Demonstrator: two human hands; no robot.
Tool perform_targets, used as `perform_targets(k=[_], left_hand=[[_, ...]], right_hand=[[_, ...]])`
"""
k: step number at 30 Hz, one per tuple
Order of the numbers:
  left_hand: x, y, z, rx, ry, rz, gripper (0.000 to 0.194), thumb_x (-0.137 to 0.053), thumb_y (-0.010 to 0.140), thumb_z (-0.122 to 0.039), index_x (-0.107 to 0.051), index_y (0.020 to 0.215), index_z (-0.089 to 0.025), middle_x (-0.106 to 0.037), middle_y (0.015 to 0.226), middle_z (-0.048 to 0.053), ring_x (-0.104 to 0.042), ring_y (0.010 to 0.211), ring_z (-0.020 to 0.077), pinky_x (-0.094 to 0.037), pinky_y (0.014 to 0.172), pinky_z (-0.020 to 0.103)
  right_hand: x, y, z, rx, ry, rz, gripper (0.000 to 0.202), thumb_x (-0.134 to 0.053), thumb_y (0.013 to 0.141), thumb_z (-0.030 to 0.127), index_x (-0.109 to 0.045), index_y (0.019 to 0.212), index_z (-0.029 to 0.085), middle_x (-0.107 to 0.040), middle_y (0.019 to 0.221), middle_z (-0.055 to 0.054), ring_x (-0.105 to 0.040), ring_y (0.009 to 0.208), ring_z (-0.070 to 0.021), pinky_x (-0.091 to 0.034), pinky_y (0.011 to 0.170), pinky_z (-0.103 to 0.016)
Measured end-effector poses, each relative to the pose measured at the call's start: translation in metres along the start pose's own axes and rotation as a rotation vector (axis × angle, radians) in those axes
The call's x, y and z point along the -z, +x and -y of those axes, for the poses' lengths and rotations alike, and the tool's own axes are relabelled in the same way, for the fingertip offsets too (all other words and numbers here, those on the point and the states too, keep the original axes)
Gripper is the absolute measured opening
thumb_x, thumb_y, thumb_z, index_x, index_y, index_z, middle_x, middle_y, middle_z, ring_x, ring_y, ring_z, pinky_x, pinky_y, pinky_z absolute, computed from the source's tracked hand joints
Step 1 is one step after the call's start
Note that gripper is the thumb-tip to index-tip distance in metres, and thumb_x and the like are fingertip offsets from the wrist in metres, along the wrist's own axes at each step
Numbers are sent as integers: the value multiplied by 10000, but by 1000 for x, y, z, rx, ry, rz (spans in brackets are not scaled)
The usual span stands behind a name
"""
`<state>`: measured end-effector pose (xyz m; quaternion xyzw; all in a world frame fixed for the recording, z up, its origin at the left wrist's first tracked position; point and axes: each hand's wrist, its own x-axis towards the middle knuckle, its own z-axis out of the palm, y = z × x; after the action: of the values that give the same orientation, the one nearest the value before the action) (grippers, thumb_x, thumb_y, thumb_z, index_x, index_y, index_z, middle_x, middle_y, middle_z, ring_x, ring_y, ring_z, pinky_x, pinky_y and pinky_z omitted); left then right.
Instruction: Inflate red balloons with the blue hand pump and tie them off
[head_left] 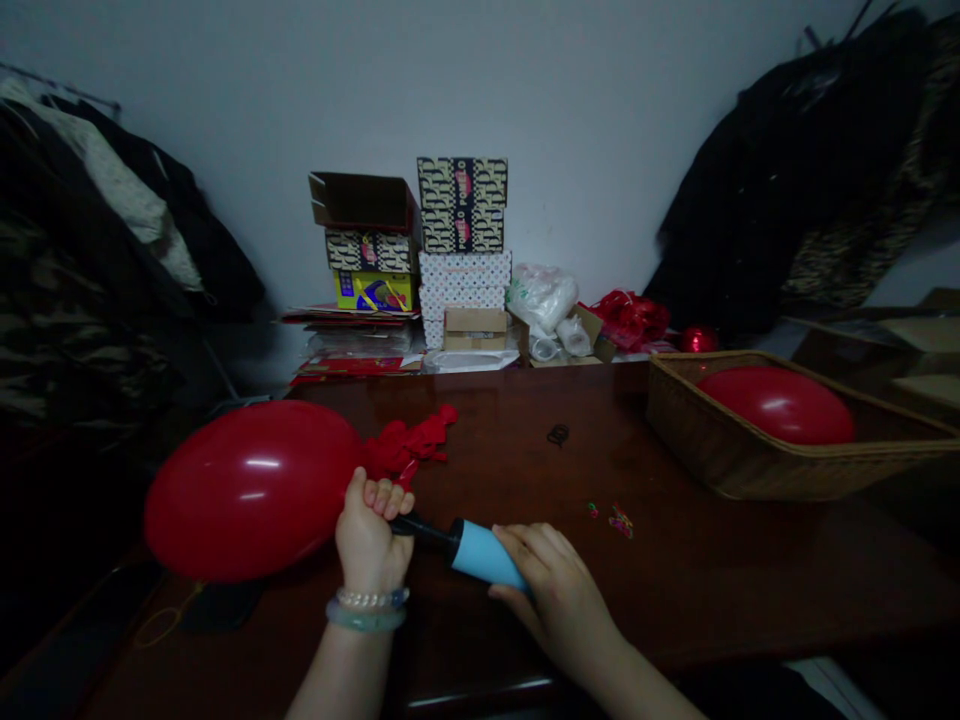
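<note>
A large inflated red balloon (247,495) lies to the left, its neck end at my left hand (373,530). That hand is closed around the black nozzle end of a balloon pump (487,553), where the balloon's neck meets it; the joint is hidden by my fingers. My right hand (559,595) wraps the pump's light blue barrel from the right. Just beyond my left hand lies a pile of flat red balloons (409,442). A second inflated red balloon (776,403) rests in a wicker basket (795,470) at the right.
On the brown table (517,480) lie a dark coiled band (558,434) and small coloured bands (621,521). Stacked boxes (463,205) and plastic bags (544,300) stand along the wall. Coats (810,180) hang at both sides. A dark flat object (223,606) lies under the balloon.
</note>
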<state>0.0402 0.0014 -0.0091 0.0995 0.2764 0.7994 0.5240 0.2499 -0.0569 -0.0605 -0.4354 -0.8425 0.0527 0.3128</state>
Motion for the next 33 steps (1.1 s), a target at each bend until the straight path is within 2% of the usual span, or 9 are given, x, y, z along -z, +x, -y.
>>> perform_targets(k=[4,8,13,24,28,33], left_hand=[[5,9,-20,-30,-46,-41,385,-586,799,-174,-272,577,-193,-264,425,-98,-249,345,45,-258,373,198],[9,13,-29,-42,-64,-65,387,-569,812,-185,-262,577,-194,-260,419,-100,-248,338,44,-258,371,200],[9,11,-18,-32,-58,-67,396,-606,795,-209,-271,583,-195,-264,431,-103,-250,345,43,-254,373,198],[4,-11,30,59,3,-38,423,-643,799,-276,-288,583,-195,-264,460,-98,-262,372,47,-287,407,207],[2,-11,29,64,12,-36,422,-627,811,-274,-287,573,-195,-264,453,-94,-252,370,50,-277,399,209],[0,-6,14,48,10,-20,430,-626,799,-255,-267,570,-198,-251,442,-96,-242,363,50,-267,391,202]], right_hand=[[3,0,-4,0,-21,24,476,-594,888,375,-489,1322,209,-611,1201,-121,-564,1047,-266,-483,895,-442],[3,-1,-6,9,-26,37,470,-584,896,366,-482,1323,198,-603,1214,-122,-555,1055,-268,-475,904,-451],[1,-3,-5,-5,-32,-8,430,-583,896,321,-502,1299,195,-613,1181,-129,-565,1020,-263,-487,873,-446],[-3,-5,-1,-32,-70,-40,466,-633,856,271,-506,1298,195,-619,1164,-120,-571,997,-264,-481,877,-443],[-3,-4,1,-47,-48,-12,473,-648,847,282,-512,1292,198,-621,1163,-115,-570,1008,-266,-482,879,-436],[-1,0,2,-20,-23,5,471,-621,868,344,-508,1301,199,-622,1172,-118,-575,1013,-260,-490,876,-430]])
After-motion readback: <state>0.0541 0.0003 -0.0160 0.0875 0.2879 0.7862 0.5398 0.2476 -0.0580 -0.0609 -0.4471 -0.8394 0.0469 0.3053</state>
